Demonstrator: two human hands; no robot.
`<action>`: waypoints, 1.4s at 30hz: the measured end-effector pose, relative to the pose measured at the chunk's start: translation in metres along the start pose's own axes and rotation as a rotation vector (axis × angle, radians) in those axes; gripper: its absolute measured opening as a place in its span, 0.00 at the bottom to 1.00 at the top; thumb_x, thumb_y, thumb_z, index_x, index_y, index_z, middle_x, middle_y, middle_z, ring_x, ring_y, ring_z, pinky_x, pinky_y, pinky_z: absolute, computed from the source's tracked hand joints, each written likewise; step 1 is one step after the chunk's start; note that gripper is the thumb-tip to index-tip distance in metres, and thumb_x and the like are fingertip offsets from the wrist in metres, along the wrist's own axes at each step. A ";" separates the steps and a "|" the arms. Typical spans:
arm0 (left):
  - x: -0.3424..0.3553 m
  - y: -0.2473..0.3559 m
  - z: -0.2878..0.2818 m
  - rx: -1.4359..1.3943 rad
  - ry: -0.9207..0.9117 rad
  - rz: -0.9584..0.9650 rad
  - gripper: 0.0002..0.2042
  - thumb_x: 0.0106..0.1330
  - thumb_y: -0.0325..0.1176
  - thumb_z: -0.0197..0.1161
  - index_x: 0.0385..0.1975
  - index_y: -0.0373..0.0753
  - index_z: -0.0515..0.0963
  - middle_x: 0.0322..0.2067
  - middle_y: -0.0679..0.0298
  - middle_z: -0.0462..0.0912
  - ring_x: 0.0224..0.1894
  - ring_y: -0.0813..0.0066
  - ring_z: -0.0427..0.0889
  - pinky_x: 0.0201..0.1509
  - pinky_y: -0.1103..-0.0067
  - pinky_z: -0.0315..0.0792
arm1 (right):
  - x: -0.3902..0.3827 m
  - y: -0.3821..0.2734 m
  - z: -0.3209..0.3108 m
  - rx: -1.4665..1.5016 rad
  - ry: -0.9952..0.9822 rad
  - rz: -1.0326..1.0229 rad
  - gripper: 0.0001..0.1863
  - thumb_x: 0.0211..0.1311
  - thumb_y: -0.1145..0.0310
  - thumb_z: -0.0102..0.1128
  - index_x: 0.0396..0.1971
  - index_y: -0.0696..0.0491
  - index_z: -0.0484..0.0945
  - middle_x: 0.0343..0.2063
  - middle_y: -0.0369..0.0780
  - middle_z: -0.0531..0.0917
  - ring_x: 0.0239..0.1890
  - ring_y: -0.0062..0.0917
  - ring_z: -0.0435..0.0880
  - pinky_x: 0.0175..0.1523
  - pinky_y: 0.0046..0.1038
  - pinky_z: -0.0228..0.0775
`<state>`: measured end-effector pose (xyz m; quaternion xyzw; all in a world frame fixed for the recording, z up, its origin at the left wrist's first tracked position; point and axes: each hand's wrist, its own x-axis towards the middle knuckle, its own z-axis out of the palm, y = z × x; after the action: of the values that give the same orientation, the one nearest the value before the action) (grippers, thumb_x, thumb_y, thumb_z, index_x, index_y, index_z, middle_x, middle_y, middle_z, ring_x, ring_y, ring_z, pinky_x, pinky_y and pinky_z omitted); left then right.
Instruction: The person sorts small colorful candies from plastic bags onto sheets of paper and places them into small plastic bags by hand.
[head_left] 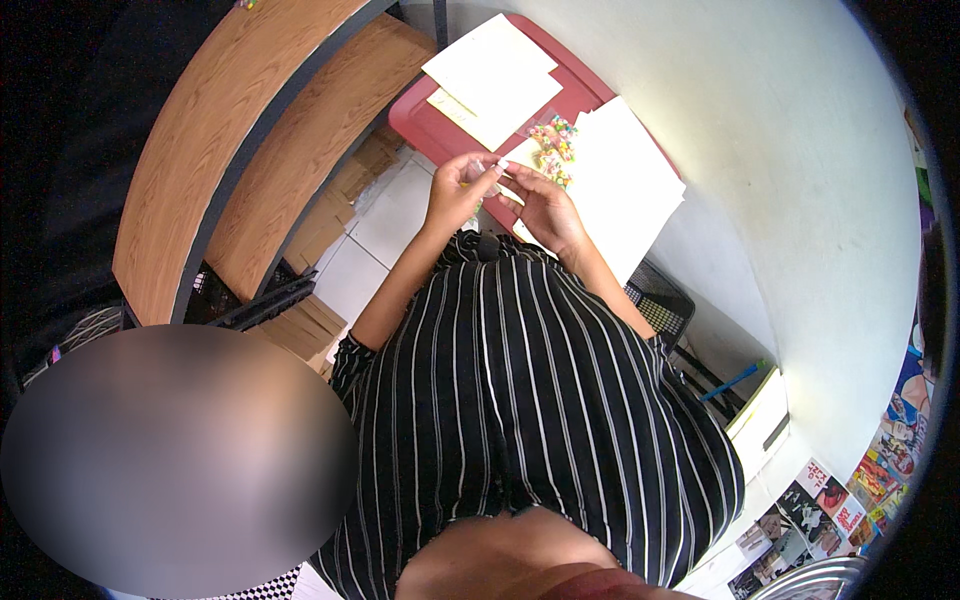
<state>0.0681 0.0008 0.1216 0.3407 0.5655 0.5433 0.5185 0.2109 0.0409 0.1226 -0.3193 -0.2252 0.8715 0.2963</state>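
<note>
A: Where's the small clear plastic piece [485,179]?
B: Left of the candy packets [554,150] and a little nearer the person's body, up between both hands.

A: Which hand is nearer to it?
B: The left hand [464,188]; it's pinching the plastic between thumb and fingers. The right hand [541,205], just on the body side of the packets, brings its fingertips up to the left thumb. I can't tell whether they grip anything; its lower fingers are loosely curled and apart.

A: And which way does the plastic point?
B: What shows seems to slant toward the packets at its far end, but fingers cover much of it, so its long axis isn't certain.

A: Around it?
B: Paper sheets [630,185] under and right of the packets, more paper [490,65] beyond them to the left, all on the red counter [412,118].
</note>
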 end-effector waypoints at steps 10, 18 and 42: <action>0.000 -0.010 -0.006 -0.018 -0.001 0.006 0.07 0.56 0.30 0.58 0.30 0.33 0.75 0.19 0.69 0.75 0.20 0.88 0.71 0.21 0.89 0.65 | 0.002 0.012 -0.002 -0.051 0.031 -0.025 0.13 0.57 0.71 0.48 0.43 0.57 0.69 0.41 0.39 0.73 0.43 0.23 0.71 0.47 0.25 0.64; 0.001 -0.031 -0.012 0.092 -0.017 0.086 0.07 0.55 0.31 0.59 0.26 0.34 0.75 0.20 0.67 0.77 0.23 0.84 0.74 0.26 0.86 0.68 | 0.004 0.013 0.000 -1.145 0.161 -0.742 0.10 0.45 0.70 0.61 0.29 0.56 0.74 0.29 0.41 0.76 0.33 0.28 0.76 0.39 0.27 0.66; -0.001 -0.028 -0.022 -0.111 -0.102 -0.037 0.14 0.58 0.31 0.54 0.42 0.33 0.68 0.30 0.61 0.76 0.26 0.79 0.75 0.29 0.81 0.71 | 0.005 -0.008 -0.011 -1.252 0.227 -0.866 0.04 0.39 0.74 0.62 0.20 0.52 0.79 0.34 0.40 0.77 0.40 0.31 0.75 0.48 0.32 0.63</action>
<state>0.0520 -0.0114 0.0919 0.3283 0.5136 0.5459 0.5748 0.2189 0.0523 0.1176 -0.3984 -0.7497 0.3496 0.3964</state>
